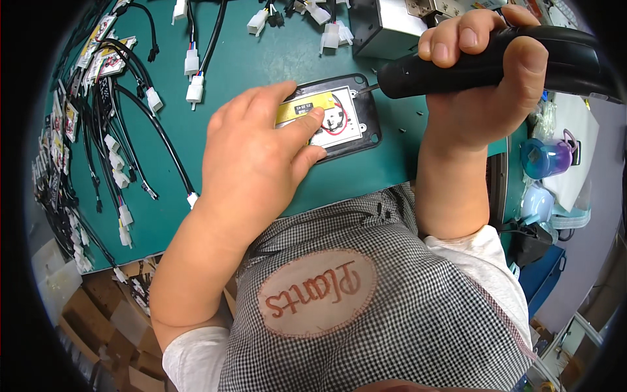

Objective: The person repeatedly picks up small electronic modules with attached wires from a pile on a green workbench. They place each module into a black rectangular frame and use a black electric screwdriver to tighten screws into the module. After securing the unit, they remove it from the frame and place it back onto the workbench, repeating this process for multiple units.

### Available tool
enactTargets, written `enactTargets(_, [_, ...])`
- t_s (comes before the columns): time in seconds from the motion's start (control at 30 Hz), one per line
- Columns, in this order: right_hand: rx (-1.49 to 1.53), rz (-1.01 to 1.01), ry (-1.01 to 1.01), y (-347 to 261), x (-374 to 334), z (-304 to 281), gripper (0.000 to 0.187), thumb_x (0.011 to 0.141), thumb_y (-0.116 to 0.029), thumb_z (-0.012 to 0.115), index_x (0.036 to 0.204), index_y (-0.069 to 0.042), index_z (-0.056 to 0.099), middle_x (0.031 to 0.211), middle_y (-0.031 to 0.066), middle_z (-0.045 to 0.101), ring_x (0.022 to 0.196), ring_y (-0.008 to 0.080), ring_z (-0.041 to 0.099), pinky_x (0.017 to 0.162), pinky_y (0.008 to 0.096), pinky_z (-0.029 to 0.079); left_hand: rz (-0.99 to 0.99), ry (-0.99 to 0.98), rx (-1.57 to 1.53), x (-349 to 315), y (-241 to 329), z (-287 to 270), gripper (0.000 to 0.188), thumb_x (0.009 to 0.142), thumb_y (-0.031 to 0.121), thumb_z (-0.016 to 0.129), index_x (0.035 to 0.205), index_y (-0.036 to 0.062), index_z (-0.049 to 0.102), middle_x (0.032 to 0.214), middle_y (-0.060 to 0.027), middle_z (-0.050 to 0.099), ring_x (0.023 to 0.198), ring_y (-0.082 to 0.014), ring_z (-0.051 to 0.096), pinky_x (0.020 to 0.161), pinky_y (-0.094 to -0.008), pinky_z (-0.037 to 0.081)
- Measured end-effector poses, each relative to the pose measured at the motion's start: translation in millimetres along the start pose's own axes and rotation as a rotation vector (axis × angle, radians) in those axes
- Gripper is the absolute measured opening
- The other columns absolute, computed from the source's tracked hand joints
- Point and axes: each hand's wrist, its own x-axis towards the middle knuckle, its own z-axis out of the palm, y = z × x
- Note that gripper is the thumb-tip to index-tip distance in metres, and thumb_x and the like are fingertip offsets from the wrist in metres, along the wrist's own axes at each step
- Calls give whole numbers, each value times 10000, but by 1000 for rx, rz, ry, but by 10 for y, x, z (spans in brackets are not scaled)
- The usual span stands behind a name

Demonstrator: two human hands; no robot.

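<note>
Screwdriving is what my hands are at on the green bench mat [261, 59]. My left hand [258, 153] lies flat over a black tray-shaped housing [366, 134] just beyond my apron, fingers spread and not closed round anything, the fingertips [315, 116] pressing on the yellow-and-white part [330, 112] that sits inside it, next to a loop of red wire [336, 124]. My right hand [483, 78] is wrapped tight round a black electric screwdriver [457, 65], held nearly level, its thin bit [369, 87] touching the far right corner of the housing.

By my judgement the work is midway: the inner part is already seated in the housing and the driver is at one corner. I cannot tell whether that screw is down, and the near right corner hole [374, 138] looks empty. My hand hides the left corners. No cover is on the housing.

To the left and far side lie black cable harnesses [140, 104] with white connectors [194, 88].
</note>
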Motion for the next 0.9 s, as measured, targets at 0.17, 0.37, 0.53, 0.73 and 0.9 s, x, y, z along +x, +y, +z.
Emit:
enactTargets(0.17, [-12,88,-36,12,1,9,529,806,-357,729,1142,-71,438,677,54,516,525,175,521,518,314,482,4,7,-17,-2,-10,1,437,622,169,801,1045,140,693,1169,-130,583,1054,-321,554,864,-419,453])
enactTargets(0.37, [-77,64,-532,101,110,-158,471,869,-342,612,1203,-45,465,761,106,543,580,201,542,546,347,481,-11,19,-29,-42,-5,-5,420,642,181,791,1046,141,686,1174,-136,565,1073,-334,541,896,-452,426])
enactTargets(0.53, [-161,46,-492,84,30,-74,535,830,-280,690,1215,-28,418,751,117,530,559,184,531,516,324,488,-25,11,-49,-61,-30,-41,385,684,170,752,1062,151,683,1222,-135,536,1123,-333,509,940,-468,389])
enactTargets(0.73, [-233,59,-252,-77,-25,-190,405,881,-293,598,1203,-81,475,781,88,532,612,194,526,587,363,465,-13,13,-25,-53,-36,21,404,690,164,736,1089,166,675,1243,-130,528,1155,-331,491,971,-463,363])
enactTargets(0.9, [-59,115,-177,-549,87,-376,460,854,-346,606,1200,-74,472,766,94,541,565,201,548,557,348,496,-12,-2,-4,-51,-3,22,431,687,159,740,1111,180,667,1253,-127,527,1166,-331,486,977,-456,358])
